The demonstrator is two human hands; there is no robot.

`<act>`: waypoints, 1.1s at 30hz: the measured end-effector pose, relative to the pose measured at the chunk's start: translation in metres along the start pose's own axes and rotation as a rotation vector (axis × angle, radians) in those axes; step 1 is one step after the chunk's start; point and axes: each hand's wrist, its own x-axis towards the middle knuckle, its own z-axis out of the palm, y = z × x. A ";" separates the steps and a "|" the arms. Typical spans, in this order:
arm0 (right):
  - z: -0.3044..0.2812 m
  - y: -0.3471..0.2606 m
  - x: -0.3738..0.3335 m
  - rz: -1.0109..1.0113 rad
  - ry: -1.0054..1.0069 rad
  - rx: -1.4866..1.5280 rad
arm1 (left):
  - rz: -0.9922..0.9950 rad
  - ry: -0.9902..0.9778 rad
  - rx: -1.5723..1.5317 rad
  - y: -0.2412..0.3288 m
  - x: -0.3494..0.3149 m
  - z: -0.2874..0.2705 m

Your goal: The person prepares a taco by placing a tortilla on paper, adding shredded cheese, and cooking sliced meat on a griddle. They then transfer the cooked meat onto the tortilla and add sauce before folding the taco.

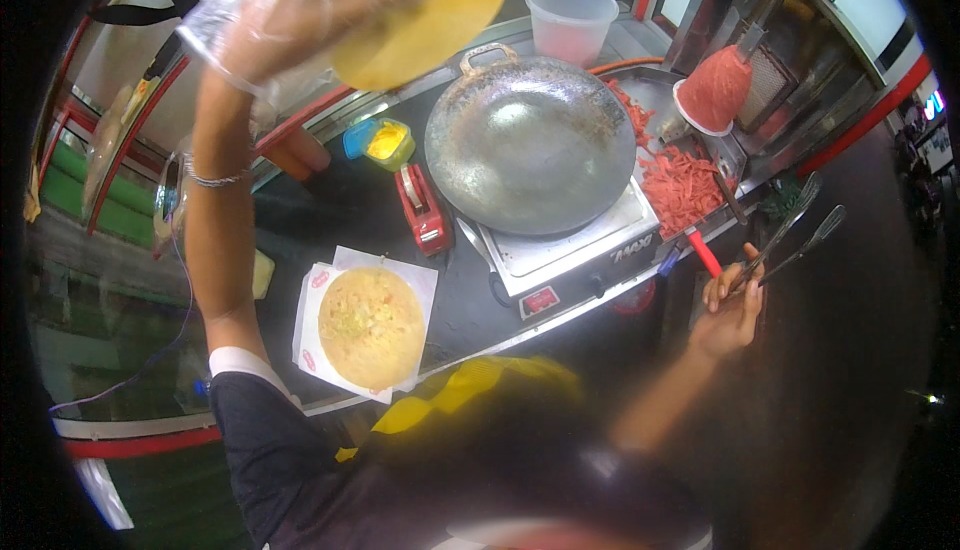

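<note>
My left hand [300, 25], raised at the upper left with clear plastic around it, grips a thin round yellow flatbread [425, 20] by its edge. At the right, away from the counter, my right hand [733, 305] is closed around metal tongs [792, 240] whose two wire-like ends stand apart. A pale round flatbread [371, 328] with bits on it lies flat on white paper [420, 290] near the counter's front edge. Behind it, an upturned-looking grey metal pan [530, 145] with a loop handle rests on a silver stove [570, 250].
Red shredded meat [680, 190] fills a tray right of the stove, below a cone of meat [715, 90] on a spit. A red tape dispenser [425, 212], a small tub of yellow spread [388, 142] and a translucent bucket [570, 20] stand around the pan.
</note>
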 end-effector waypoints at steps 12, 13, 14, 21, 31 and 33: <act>-0.018 0.009 -0.004 0.111 -0.012 -0.158 | 0.040 -0.633 0.099 -0.018 -0.040 0.224; -0.020 0.008 0.002 0.105 -0.038 -0.200 | 0.099 -0.638 0.258 -0.020 -0.046 0.243; -0.021 0.006 0.008 0.104 -0.041 -0.243 | 0.201 -0.513 0.367 -0.026 -0.048 0.255; -0.019 0.012 0.050 0.064 -0.160 -0.284 | 0.254 -0.293 0.372 -0.055 -0.027 0.301; -0.006 0.072 0.026 0.148 -0.355 0.124 | 0.155 -0.365 0.245 -0.074 0.020 0.336; -0.003 0.084 0.012 0.181 -0.284 0.130 | 0.234 0.019 -0.015 -0.062 -0.014 0.329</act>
